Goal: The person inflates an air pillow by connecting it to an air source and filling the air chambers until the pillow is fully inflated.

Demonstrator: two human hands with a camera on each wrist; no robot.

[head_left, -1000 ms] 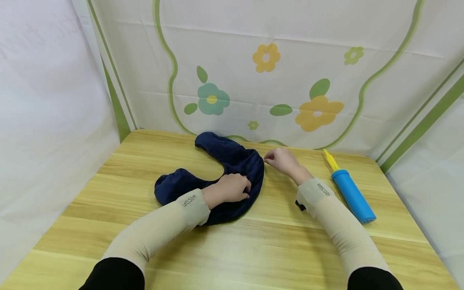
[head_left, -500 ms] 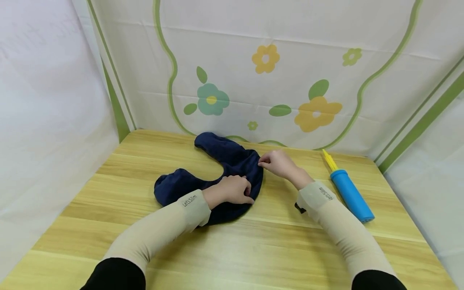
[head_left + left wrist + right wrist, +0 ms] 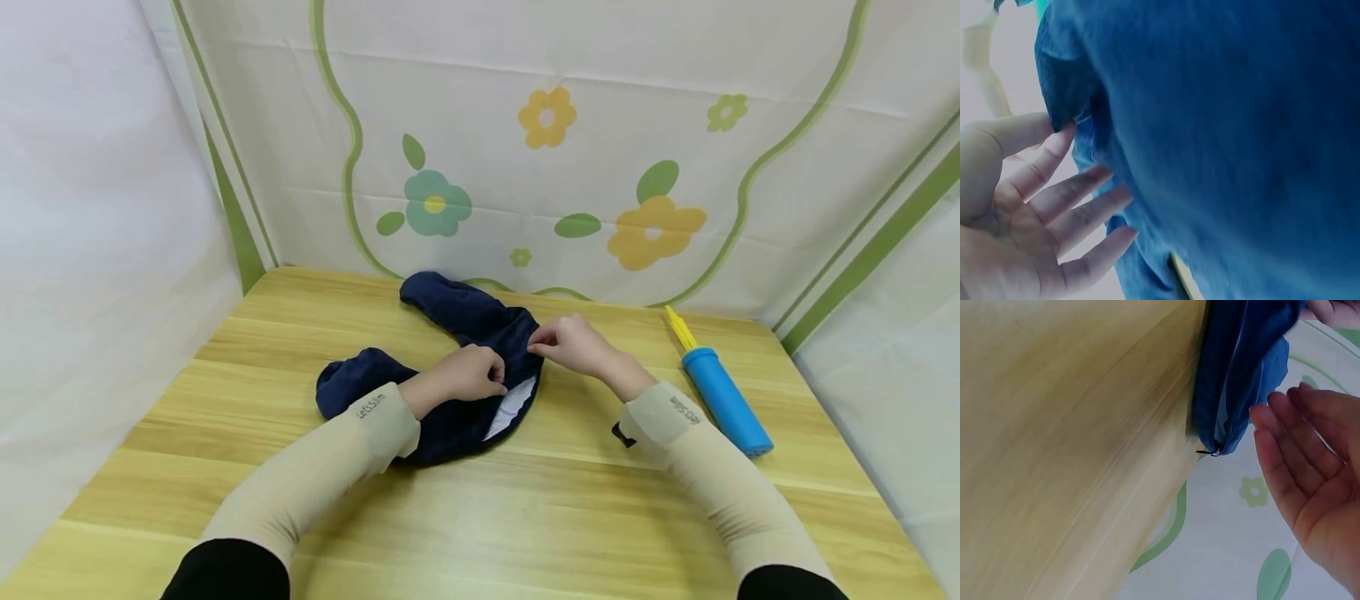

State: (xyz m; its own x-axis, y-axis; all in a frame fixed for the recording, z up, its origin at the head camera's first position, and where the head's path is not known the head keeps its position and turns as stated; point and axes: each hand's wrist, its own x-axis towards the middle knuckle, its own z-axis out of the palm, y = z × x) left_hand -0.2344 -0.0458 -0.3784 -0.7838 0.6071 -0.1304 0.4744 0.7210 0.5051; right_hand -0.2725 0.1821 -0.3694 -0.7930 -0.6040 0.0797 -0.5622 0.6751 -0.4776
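Observation:
A navy U-shaped neck pillow (image 3: 450,429) lies on the table, its soft fabric slack and wrinkled. Along its outer curve a zipped slit gapes, showing a white inside (image 3: 513,407). My left hand (image 3: 467,372) pinches the fabric at the slit's lip between thumb and forefinger, lifting it; in the left wrist view the other fingers spread loosely. At the pillow's right edge, my right hand (image 3: 573,343) has thumb and fingertips together on the fabric. In the right wrist view a small zip pull (image 3: 1208,452) hangs at the slit's end, apart from the fingers.
To the right lies a blue hand pump (image 3: 726,402) with a yellow nozzle (image 3: 680,328). The wood-grain table (image 3: 480,533) backs onto a white curtain (image 3: 465,100) printed with flowers, and white cloth also hangs at both sides.
My right hand has moved left onto the pillow's edge. My left hand has risen slightly with the slit's lip, and the white inside now shows where navy fabric covered it.

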